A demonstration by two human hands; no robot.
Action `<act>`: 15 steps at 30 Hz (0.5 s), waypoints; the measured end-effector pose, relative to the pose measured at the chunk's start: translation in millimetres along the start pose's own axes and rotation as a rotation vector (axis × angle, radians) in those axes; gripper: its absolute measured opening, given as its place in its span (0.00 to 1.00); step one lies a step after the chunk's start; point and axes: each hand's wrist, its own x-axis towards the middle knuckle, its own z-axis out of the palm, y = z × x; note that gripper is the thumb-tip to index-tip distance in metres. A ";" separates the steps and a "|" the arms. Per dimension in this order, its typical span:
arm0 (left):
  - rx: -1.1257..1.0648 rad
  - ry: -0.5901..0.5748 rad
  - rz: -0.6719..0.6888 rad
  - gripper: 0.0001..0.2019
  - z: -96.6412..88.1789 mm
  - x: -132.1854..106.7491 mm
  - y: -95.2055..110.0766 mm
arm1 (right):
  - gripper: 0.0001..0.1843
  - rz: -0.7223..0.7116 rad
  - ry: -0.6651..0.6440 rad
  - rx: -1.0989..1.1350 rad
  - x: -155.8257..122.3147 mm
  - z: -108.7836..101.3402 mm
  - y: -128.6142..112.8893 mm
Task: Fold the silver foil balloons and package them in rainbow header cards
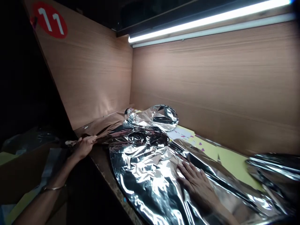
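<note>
A large crumpled sheet of silver foil (145, 162) lies spread over the wooden desk. My left hand (83, 146) is closed on the sheet's left edge, at the desk's left corner. My right hand (195, 181) lies flat on the foil with fingers stretched out, pressing it down. A rounded bulge of foil (159, 117) rises at the back of the desk.
A yellow sheet (229, 159) with small pink marks lies under the foil toward the back wall. More foil (274, 168) is bunched at the far right. Wooden partition walls (206, 87) close off the back and left, under a light strip (211, 20). A red sticker (49, 20) reads 11.
</note>
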 end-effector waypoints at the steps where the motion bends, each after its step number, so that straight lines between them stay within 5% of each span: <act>1: -0.038 0.032 -0.003 0.17 0.8 -1.6 -0.9 | 0.28 0.000 0.013 0.004 -0.6 -2.2 -1.6; 4: -0.093 0.191 0.002 0.17 -14.5 -8.8 16.9 | 0.27 -0.006 0.057 0.016 -1.9 -4.4 -4.5; 6: -0.090 0.334 0.081 0.18 -36.9 -21.0 47.3 | 0.26 -0.016 0.076 0.051 -2.1 -4.0 -5.1; 10: -0.087 0.626 0.593 0.15 -72.2 -66.1 146.2 | 0.23 0.038 0.203 0.486 -2.0 -6.7 2.9; 12: -0.129 0.663 0.812 0.12 -67.0 -92.6 202.7 | 0.21 0.149 0.283 0.726 -3.2 -12.9 14.4; 15: -0.172 0.583 1.023 0.08 -30.8 -129.1 275.8 | 0.28 0.336 0.365 0.870 -9.7 -29.7 36.3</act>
